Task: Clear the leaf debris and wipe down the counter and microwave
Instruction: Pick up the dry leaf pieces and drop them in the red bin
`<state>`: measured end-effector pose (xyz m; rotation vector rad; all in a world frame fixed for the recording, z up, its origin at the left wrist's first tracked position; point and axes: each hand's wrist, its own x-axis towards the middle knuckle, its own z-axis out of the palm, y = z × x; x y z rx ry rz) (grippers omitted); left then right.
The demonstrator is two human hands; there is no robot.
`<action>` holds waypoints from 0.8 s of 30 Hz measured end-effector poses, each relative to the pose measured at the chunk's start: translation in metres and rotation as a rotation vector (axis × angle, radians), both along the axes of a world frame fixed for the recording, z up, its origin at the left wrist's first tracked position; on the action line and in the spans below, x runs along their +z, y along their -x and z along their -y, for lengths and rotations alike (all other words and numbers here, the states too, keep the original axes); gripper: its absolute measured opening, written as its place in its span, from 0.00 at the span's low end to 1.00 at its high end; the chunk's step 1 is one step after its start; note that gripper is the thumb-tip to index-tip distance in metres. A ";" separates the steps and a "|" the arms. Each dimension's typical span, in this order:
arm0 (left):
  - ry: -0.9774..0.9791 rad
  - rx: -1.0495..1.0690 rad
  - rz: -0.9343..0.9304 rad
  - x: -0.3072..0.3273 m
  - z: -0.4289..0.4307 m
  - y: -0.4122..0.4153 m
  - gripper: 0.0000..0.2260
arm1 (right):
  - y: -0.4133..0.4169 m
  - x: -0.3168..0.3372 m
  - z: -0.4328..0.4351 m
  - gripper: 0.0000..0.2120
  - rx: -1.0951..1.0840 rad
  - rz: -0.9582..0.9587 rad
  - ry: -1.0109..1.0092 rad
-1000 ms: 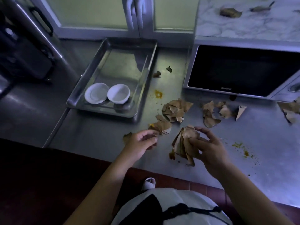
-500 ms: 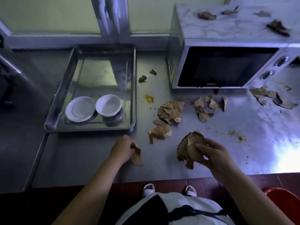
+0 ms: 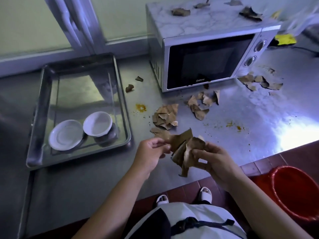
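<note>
Left hand (image 3: 151, 152) has carried its leaf scrap (image 3: 181, 138) up to the dry-leaf bundle (image 3: 196, 144) | left hand pinches scrap, right hand (image 3: 215, 159) grips bundle, both held above tabletop (image 3: 86, 183) front edge | leaves likely light, brittle: cup loosely underneath, no squeezing
</note>
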<state>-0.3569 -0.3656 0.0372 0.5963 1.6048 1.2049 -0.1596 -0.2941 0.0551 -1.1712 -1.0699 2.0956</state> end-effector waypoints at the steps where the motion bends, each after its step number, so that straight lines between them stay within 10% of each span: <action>1: 0.000 -0.024 0.038 0.001 -0.001 -0.004 0.07 | 0.000 -0.001 0.000 0.13 -0.016 0.011 -0.013; 11: 0.038 -0.317 0.178 -0.024 0.008 0.010 0.09 | -0.016 -0.014 0.014 0.09 -0.248 0.025 0.018; 17: 0.230 -0.179 -0.585 -0.069 -0.016 0.055 0.14 | -0.041 -0.016 0.013 0.17 -0.383 0.036 0.069; 24: 0.309 -0.481 -0.901 -0.095 -0.042 0.061 0.17 | -0.052 -0.013 0.017 0.11 -0.391 0.061 0.066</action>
